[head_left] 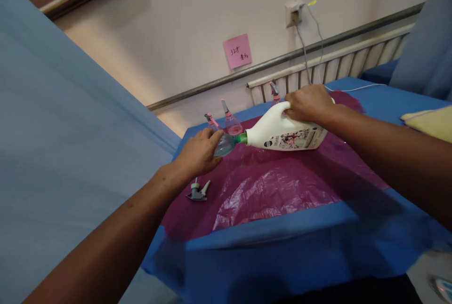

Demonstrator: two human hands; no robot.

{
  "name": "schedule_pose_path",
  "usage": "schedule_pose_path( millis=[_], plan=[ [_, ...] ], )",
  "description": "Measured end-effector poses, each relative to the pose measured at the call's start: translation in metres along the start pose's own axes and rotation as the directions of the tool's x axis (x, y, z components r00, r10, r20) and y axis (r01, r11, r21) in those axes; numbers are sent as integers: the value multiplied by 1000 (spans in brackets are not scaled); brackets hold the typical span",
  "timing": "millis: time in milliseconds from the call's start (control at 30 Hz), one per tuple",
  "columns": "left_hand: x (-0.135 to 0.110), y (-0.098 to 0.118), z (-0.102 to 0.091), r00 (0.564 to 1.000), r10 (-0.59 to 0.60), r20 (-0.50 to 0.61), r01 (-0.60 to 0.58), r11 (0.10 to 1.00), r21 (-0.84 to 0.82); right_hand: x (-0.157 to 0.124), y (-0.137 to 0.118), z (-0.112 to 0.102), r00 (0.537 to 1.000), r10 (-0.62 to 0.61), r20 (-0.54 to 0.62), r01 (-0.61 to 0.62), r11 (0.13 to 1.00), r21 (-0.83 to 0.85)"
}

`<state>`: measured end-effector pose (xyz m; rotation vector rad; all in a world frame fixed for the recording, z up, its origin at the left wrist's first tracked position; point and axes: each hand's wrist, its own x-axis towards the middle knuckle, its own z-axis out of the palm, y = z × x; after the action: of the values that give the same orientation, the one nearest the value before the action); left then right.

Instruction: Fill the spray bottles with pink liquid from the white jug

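Note:
My right hand (308, 102) grips the handle of a large white jug (282, 134) with a printed label, tipped on its side so its green spout points left. The spout meets the mouth of a small clear bottle (225, 144) that holds bluish liquid. My left hand (199, 153) is wrapped round that small bottle and steadies it over the magenta plastic sheet (275, 186). A loose grey spray head (198, 192) lies on the sheet just below my left hand.
Three small spray bottles with pink-tinged bodies (231, 120) stand behind the jug near the wall. Blue cloth (282, 247) covers the table. A slatted rail (339, 64), a wall socket with cable (294, 12) and a pink note (237, 51) are behind. Yellow cloth (431, 123) lies at right.

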<state>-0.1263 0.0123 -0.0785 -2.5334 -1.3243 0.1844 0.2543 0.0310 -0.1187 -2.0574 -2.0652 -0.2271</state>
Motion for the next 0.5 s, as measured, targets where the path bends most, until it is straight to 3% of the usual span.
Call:
schedule_pose_path(
  millis=[500],
  plan=[
    [4, 2, -8, 1000, 28, -7, -28, 1000, -5, 1, 0, 1, 1000, -12, -3, 12, 1000, -25]
  ],
)
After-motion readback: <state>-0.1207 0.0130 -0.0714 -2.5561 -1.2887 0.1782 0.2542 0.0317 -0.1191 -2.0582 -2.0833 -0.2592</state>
